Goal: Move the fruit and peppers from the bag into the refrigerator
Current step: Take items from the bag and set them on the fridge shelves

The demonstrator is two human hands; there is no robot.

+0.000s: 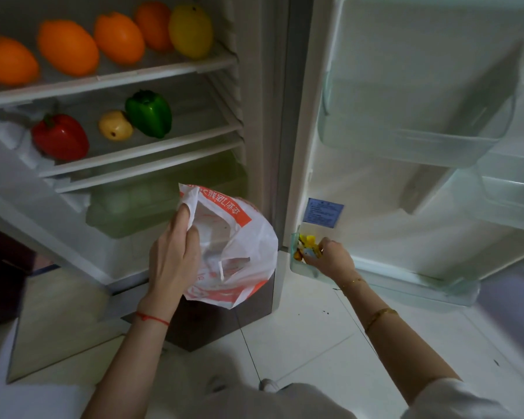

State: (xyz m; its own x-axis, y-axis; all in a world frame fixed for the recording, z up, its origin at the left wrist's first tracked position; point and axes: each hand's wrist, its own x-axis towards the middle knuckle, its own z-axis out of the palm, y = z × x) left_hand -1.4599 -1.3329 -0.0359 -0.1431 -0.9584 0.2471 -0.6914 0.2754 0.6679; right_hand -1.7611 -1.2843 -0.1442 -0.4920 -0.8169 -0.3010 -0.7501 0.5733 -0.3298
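Observation:
My left hand (173, 261) grips the rim of a white and orange plastic bag (239, 246) in front of the open refrigerator. My right hand (330, 257) reaches into the lowest door bin (297, 267), its fingers around small yellow and blue packets (307, 246). On the top shelf (152, 74) lie several orange fruits (68, 46) and a yellow one (190, 31). The middle shelf (164, 146) holds a red pepper (59, 137), a small yellow fruit (115, 125) and a green pepper (149, 113). The bag's contents are hidden.
A pale green crisper drawer (139, 204) sits under the shelves. The open door (406, 146) at right carries clear bins (412, 140). White floor tiles (315, 343) lie below, and a dark cabinet face (224, 322) sits under the bag.

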